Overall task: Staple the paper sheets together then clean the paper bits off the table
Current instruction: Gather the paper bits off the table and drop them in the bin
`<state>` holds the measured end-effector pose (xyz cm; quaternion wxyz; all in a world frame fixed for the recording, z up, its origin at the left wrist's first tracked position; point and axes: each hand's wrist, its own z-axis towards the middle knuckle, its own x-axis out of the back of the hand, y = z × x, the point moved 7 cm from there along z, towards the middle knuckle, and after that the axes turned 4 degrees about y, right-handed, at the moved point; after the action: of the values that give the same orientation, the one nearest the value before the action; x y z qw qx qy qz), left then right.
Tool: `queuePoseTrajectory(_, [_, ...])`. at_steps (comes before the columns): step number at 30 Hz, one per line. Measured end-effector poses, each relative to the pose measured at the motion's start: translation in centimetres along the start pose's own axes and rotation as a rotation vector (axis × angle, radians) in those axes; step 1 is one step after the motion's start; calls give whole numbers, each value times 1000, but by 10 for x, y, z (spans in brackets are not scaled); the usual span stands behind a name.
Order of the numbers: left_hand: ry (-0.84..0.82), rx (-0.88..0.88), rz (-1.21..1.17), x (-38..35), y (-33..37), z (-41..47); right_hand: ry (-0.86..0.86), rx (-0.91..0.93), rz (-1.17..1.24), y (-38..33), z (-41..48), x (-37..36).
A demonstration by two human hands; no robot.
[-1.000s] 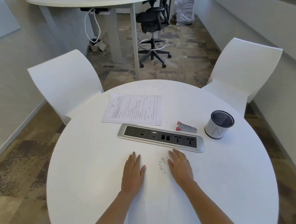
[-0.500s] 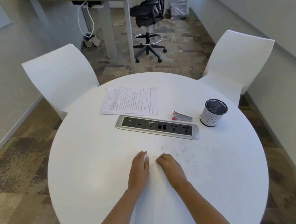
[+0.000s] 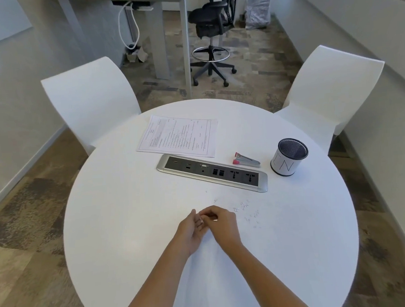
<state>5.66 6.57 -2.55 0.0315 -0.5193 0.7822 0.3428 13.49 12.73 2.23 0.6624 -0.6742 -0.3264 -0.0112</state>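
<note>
Head camera showed the left hand (image 3: 191, 230) and right hand (image 3: 221, 223) cupped, fingertips touching, on the round white tabletop (image 3: 130, 229); whether they pinched anything was unclear. Tiny white paper bits (image 3: 246, 210) lay just right of them, with the printed paper sheets (image 3: 179, 135) and pink-and-grey stapler (image 3: 245, 160) beyond the silver socket panel (image 3: 212, 173).

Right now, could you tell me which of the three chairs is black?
The swivel chair on the floor beyond the table; the two chairs at the table are white.
</note>
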Motion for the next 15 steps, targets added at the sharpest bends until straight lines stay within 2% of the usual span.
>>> queuePoseTrajectory(4, [-4, 17, -108, -2, -5, -6, -45, 88, -127, -5, -7, -6])
queuePoseTrajectory(9, [-74, 32, -159, -7, -12, -5, 22, 156, -88, -4, -7, 9])
queuePoseTrajectory(12, [-62, 25, -183, -8, -16, -3, 199, 175, -80, 6, -3, 37])
queuePoseTrajectory(15, [-46, 14, -203, -6, -17, -1, 385, 69, -189, 38, -3, 70])
